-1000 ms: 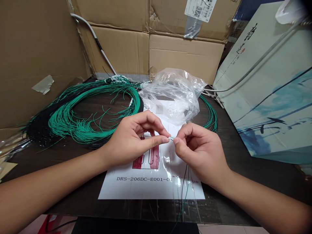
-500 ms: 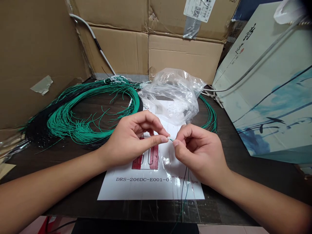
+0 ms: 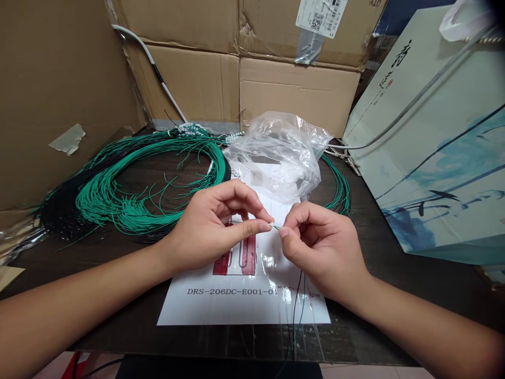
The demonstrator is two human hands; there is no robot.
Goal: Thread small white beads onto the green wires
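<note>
Between the thumb and forefinger of my left hand (image 3: 223,218) is a tiny white connector (image 3: 272,224), mostly hidden by the fingertips. My right hand (image 3: 321,245) pinches a pair of thin wires (image 3: 299,302), one black and one green, close to their ends. The wire tips reach from the right fingertips to the connector; whether they sit inside it I cannot tell. Below the right hand the wires hang down past the table's front edge. Both hands are over a printed sheet (image 3: 205,310) under clear film.
A large coil of green and black wires (image 3: 98,195) lies on the left. Behind my hands rests a clear plastic bag (image 3: 276,147) with small white pieces, beside another green wire coil (image 3: 339,181). Cardboard (image 3: 189,79) walls the back; a pale printed bag (image 3: 442,158) stands right.
The hands hold almost the same pose. A little more of the white connector shows at the left fingertips, and the view has shifted slightly.
</note>
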